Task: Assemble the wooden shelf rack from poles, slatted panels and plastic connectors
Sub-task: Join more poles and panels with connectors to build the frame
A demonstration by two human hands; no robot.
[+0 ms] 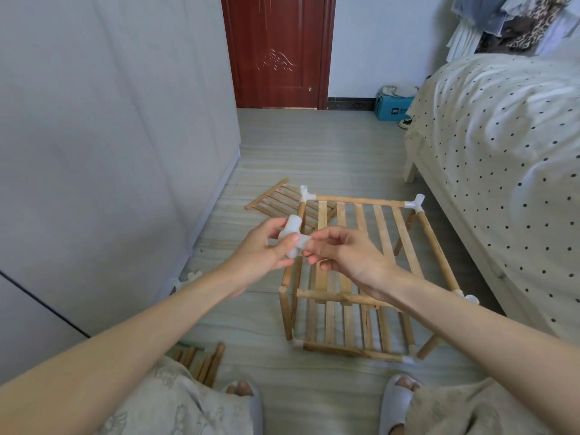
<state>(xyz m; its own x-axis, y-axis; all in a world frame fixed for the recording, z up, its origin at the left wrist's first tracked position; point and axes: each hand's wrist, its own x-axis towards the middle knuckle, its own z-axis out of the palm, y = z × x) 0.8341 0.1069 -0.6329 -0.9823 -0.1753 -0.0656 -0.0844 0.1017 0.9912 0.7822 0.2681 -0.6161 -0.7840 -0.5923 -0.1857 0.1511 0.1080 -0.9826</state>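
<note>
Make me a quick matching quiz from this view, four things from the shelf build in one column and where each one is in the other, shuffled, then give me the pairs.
Things:
1. white plastic connector
2. loose slatted panel
3. spare poles
4. half-built rack

Places:
A. flat on the floor behind the rack's far left corner
B. standing on the floor beside the bed
C. held in the air between left hand and right hand
D. on the floor by the left knee

Pairs: 1-C, 2-A, 3-D, 4-B
</note>
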